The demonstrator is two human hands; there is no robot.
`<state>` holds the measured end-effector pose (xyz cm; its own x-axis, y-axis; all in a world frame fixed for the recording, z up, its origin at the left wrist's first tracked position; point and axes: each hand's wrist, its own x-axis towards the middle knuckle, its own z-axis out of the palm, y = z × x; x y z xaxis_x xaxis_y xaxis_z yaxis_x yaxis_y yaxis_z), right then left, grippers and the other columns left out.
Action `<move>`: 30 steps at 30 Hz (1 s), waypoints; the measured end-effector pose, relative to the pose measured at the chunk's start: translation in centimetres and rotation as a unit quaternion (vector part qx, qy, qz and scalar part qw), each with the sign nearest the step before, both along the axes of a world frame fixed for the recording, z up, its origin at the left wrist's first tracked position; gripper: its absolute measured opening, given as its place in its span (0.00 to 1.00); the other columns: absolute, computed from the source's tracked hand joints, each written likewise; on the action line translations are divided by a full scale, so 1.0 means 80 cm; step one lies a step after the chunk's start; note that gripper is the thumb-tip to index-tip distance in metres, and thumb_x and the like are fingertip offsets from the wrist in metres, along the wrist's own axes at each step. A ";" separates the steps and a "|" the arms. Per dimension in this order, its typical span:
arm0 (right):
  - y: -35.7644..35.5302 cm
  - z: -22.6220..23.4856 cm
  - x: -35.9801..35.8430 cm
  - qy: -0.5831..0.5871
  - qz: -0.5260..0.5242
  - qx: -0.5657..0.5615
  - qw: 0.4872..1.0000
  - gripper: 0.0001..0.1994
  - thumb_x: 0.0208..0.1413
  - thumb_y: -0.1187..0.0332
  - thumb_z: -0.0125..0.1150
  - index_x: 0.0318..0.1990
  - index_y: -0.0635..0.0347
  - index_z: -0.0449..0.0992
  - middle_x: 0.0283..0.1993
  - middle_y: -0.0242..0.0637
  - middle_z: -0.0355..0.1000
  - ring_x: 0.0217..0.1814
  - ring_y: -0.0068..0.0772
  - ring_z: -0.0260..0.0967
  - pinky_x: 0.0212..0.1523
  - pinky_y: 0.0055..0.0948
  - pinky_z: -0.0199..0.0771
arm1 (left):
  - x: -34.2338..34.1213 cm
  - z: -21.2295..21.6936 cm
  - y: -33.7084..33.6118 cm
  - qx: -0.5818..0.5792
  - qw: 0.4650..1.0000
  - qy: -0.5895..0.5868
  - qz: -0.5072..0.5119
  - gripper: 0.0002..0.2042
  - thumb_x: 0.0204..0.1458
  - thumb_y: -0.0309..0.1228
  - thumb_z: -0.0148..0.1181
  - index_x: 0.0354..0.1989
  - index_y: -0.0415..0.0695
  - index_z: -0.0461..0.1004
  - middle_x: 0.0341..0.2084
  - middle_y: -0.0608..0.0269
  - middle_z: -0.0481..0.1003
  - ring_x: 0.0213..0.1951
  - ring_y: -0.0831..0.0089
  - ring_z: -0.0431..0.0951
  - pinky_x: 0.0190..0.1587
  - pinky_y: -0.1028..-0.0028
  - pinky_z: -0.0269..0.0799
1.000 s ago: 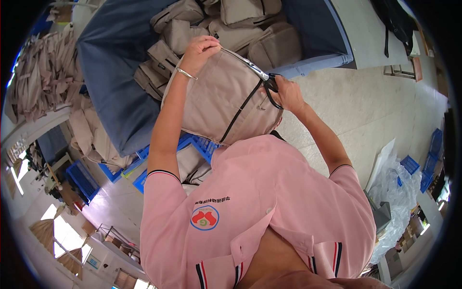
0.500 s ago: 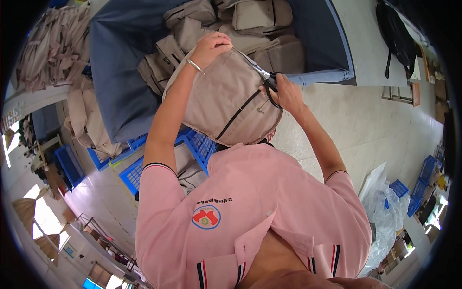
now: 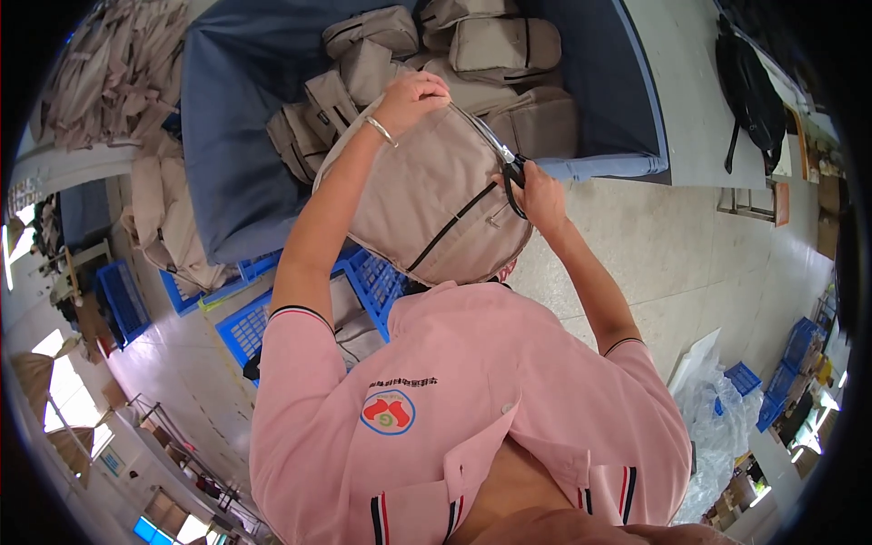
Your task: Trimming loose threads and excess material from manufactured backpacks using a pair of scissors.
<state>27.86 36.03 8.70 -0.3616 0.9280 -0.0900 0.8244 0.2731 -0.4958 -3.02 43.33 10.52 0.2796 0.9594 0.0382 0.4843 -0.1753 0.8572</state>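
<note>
Left hand: fingers curled shut over the top edge of a beige backpack, gripping fabric; thin bracelet on the wrist. Right hand: fingers pinched together on a black strap piece at the backpack's upper right edge, at 3 o'clock from the left hand. Backpack is held up off any surface between both hands, in front of the chest, front panel facing the camera, a dark zipper line running diagonally across it. At 12 o'clock behind it: big blue fabric bin with more beige backpacks stacked inside. At 9 o'clock: pile of beige fabric pieces. Below the backpack, at 7 o'clock: blue plastic crates on the floor. At 2 o'clock: a black bag lying on a pale surface. At 4 o'clock: clear plastic sheeting bunched on the floor. Pink shirt fills the lower frame.
</note>
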 end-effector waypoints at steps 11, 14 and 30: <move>-0.026 -0.013 0.076 0.280 -0.155 -0.207 0.925 0.13 0.62 0.59 0.57 0.43 0.58 0.78 0.24 0.25 0.68 0.18 0.15 0.60 0.15 0.21 0.63 | 0.008 0.138 -0.197 0.251 0.927 0.203 0.191 0.04 0.47 0.33 0.64 0.30 0.50 0.81 0.35 0.75 0.77 0.44 0.70 0.73 0.52 0.70 0.61; -0.048 -0.011 0.079 0.281 -0.119 -0.210 0.929 0.17 0.62 0.56 0.59 0.33 0.65 0.74 0.16 0.24 0.62 0.14 0.14 0.58 0.14 0.21 0.57 | 0.004 0.169 -0.311 0.219 0.899 0.208 0.318 0.03 0.47 0.31 0.64 0.30 0.50 0.81 0.35 0.75 0.77 0.43 0.69 0.73 0.52 0.70 0.61; -0.058 0.009 0.041 0.125 0.115 -0.120 0.978 0.22 0.57 0.49 0.63 0.31 0.64 0.72 0.18 0.34 0.64 0.16 0.22 0.60 0.18 0.26 0.60 | 0.099 0.097 -0.852 0.251 0.342 -0.271 0.864 0.10 0.54 0.25 0.62 0.44 0.38 0.77 0.40 0.65 0.76 0.43 0.76 0.74 0.47 0.76 0.71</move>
<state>31.12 31.39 9.44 -0.5972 0.7821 -0.1778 0.5995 0.2880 -0.7468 4.91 -24.86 18.25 -0.8668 -0.4914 -0.0847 0.0293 -0.2197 0.9751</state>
